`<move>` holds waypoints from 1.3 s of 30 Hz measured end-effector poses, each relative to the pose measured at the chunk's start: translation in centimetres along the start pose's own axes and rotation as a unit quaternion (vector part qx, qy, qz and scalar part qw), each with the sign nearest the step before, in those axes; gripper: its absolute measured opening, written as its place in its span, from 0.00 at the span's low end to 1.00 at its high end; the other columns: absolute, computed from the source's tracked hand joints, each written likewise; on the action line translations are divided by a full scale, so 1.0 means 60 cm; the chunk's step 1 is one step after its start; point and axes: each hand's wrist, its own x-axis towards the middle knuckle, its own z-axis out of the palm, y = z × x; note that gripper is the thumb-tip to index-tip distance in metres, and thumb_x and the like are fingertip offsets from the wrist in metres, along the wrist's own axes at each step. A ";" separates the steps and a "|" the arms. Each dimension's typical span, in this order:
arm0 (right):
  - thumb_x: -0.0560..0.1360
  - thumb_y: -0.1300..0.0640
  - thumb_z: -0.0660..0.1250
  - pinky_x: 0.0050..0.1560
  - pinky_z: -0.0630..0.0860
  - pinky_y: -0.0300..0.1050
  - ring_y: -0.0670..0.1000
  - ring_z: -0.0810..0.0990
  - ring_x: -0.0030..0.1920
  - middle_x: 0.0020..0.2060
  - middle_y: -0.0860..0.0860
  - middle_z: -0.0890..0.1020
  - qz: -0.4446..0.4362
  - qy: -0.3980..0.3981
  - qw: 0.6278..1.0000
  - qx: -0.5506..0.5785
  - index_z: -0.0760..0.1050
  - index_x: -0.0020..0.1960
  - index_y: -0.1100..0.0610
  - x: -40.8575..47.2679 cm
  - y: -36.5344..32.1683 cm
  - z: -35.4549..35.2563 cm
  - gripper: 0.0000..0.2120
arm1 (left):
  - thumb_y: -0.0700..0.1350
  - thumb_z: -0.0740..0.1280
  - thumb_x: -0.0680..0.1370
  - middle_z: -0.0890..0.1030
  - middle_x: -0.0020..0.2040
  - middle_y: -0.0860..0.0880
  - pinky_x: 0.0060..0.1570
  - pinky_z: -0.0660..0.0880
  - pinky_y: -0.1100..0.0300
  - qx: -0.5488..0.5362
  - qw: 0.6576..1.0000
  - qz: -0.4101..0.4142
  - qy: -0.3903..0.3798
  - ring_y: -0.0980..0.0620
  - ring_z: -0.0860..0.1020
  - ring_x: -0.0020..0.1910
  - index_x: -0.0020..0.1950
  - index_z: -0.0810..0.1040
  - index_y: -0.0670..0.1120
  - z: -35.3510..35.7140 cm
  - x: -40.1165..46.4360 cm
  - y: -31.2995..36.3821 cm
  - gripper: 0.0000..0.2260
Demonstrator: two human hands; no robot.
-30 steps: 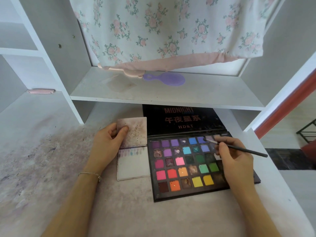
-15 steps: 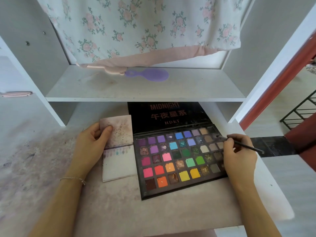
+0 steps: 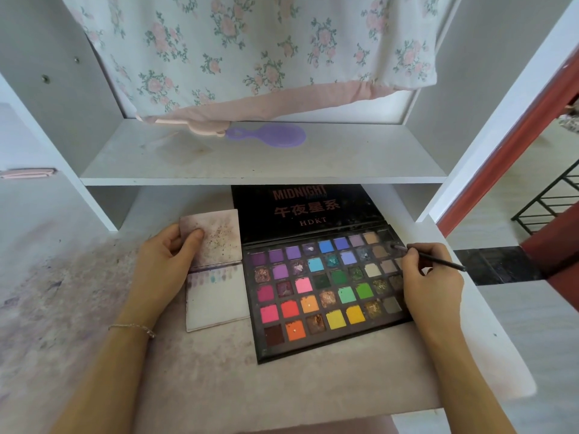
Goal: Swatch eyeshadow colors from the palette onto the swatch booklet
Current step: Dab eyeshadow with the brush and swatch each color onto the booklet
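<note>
An open black eyeshadow palette [image 3: 326, 296] with several coloured pans lies on the desk, its lid [image 3: 307, 211] raised at the back. To its left lies the open swatch booklet [image 3: 216, 296], with a row of faint swatches on its lower page. My left hand [image 3: 166, 264] holds the booklet's stained upper page, thumb on top. My right hand [image 3: 429, 283] pinches a thin dark brush [image 3: 438, 260]. The brush tip touches a dark pan near the palette's upper right corner.
A white shelf [image 3: 263, 170] overhangs the back of the desk and carries a purple hairbrush [image 3: 269, 136]. A floral cloth [image 3: 257, 48] hangs above it. The desk's right edge [image 3: 488, 327] is close to my right hand. A pink item [image 3: 28, 173] sits far left.
My right hand moved the brush tip from a pale pan in the top row rightwards to a dark pan at the palette's upper right. My left hand stays on the booklet.
</note>
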 end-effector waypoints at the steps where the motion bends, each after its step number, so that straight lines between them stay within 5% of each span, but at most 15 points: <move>1: 0.76 0.62 0.61 0.31 0.65 0.34 0.41 0.73 0.35 0.33 0.45 0.74 0.003 -0.001 1.000 0.000 0.70 0.46 0.54 0.000 0.001 0.001 0.04 | 0.44 0.63 0.77 0.81 0.40 0.57 0.33 0.71 0.77 0.001 1.000 0.000 0.000 0.68 0.78 0.36 0.44 0.77 0.53 0.000 0.000 0.000 0.05; 13: 0.75 0.62 0.62 0.30 0.69 0.35 0.43 0.74 0.33 0.32 0.44 0.74 0.004 0.002 1.000 0.012 0.72 0.46 0.56 -0.002 0.000 -0.004 0.03 | 0.44 0.63 0.77 0.80 0.39 0.57 0.33 0.71 0.77 0.010 1.000 0.004 0.003 0.69 0.77 0.35 0.45 0.78 0.50 0.000 0.002 -0.004 0.04; 18: 0.74 0.65 0.62 0.29 0.67 0.23 0.32 0.73 0.32 0.31 0.45 0.75 -0.038 -0.016 0.998 0.036 0.73 0.44 0.58 -0.008 -0.015 -0.003 0.04 | 0.44 0.64 0.77 0.80 0.38 0.60 0.32 0.70 0.77 0.010 1.000 0.009 0.008 0.68 0.78 0.35 0.43 0.78 0.51 0.000 0.001 -0.004 0.05; 24: 0.76 0.64 0.60 0.30 0.76 0.31 0.36 0.79 0.42 0.39 0.43 0.78 -0.046 -0.130 0.982 0.131 0.70 0.41 0.45 -0.032 -0.054 0.029 0.14 | 0.44 0.64 0.77 0.81 0.39 0.58 0.34 0.72 0.75 0.012 1.000 0.004 0.003 0.66 0.79 0.36 0.43 0.78 0.52 -0.001 0.003 -0.004 0.05; 33: 0.75 0.62 0.61 0.34 0.76 0.45 0.51 0.77 0.35 0.36 0.48 0.79 -0.074 -0.275 0.938 0.197 0.74 0.42 0.47 -0.089 -0.129 0.103 0.11 | 0.45 0.63 0.77 0.82 0.43 0.54 0.40 0.77 0.69 0.015 1.000 -0.022 -0.007 0.60 0.80 0.41 0.49 0.78 0.44 -0.003 0.004 -0.004 0.07; 39: 0.76 0.63 0.58 0.24 0.64 0.29 0.40 0.68 0.23 0.25 0.41 0.75 -0.109 -0.322 0.923 0.180 0.70 0.39 0.48 -0.098 -0.156 0.145 0.12 | 0.46 0.63 0.77 0.83 0.42 0.46 0.40 0.77 0.61 0.031 0.999 -0.024 -0.006 0.53 0.80 0.42 0.48 0.78 0.39 -0.004 0.004 -0.002 0.10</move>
